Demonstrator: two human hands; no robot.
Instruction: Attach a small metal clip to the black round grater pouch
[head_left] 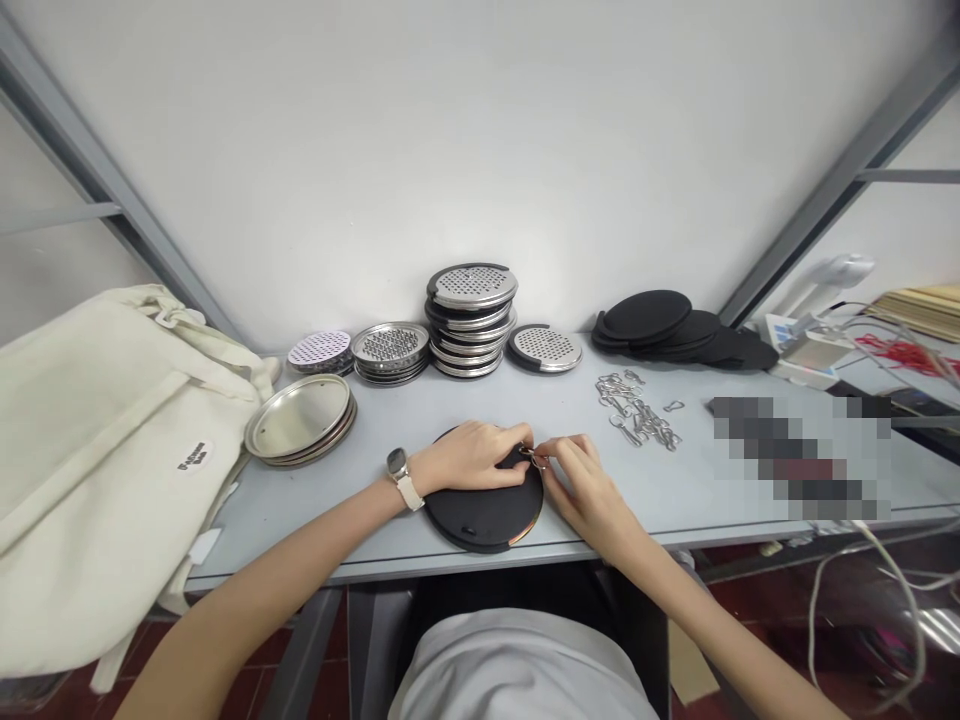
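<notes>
Resting the left hand (472, 455) over a black disc (480, 508), flat on the grey worktop (679, 485) near its six o'clock edge. Cannot tell the left grip: fingertips partly hidden at the disc's rim. Pinching a metal clip (536, 460) in the right hand (583, 490), grip closed on it, at about two o'clock on that rim. Around the disc, with twelve toward the wall (300, 150): at twelve o'clock, a tall stack of graters (471, 345); at eleven, a lower stack (390, 348); at ten, flat metal plates (296, 415); at nine, a pale bag (112, 470); at one, a single grater (551, 348); at two, a scatter of loose clips (657, 428); between one and two, overlapping black rounds (649, 318). Wearing a watch (397, 461) on the left wrist.
</notes>
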